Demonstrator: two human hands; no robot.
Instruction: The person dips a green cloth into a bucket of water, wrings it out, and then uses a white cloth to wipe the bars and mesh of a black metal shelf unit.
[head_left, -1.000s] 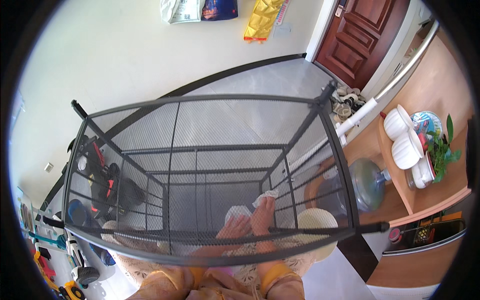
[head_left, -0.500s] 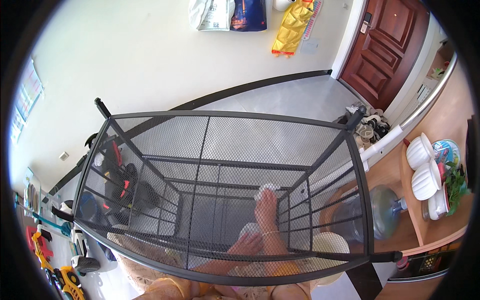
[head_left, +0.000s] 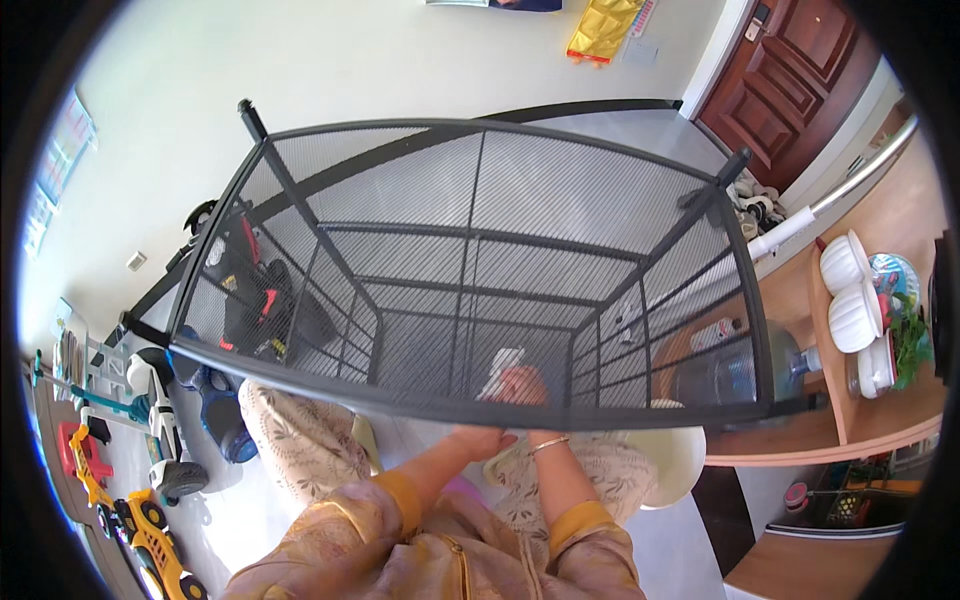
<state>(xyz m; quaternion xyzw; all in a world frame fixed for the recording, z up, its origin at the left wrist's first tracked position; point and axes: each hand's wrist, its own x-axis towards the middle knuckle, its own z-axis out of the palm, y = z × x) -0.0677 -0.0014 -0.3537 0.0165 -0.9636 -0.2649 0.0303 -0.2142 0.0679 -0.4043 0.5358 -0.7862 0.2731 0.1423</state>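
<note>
A black metal shelf rack [head_left: 470, 232] with mesh sides stands before me, its near rail crossing above my forearms. Seen through the mesh, my right hand [head_left: 524, 386] is closed around a crumpled white cloth [head_left: 503, 368], which lies against the dark mesh low in the rack. A bracelet circles the right wrist. My left hand [head_left: 486, 440] is just under the near rail, close to the right wrist. The rail and mesh cover part of it, so its grip is hidden.
To the right, a wooden shelf unit [head_left: 790, 400] holds white fluted bowls [head_left: 855, 318], a plant [head_left: 908, 350] and a large water bottle [head_left: 735, 372]. A cream stool [head_left: 685, 470] is beside my leg. Yellow toy trucks [head_left: 150, 530] and a self-balancing scooter [head_left: 172, 440] occupy the left floor.
The rack now sits higher in view, leaving more of my forearms and lap visible. My right hand, with the white cloth, has shifted left inside the rack. My left hand has come toward the near rail.
</note>
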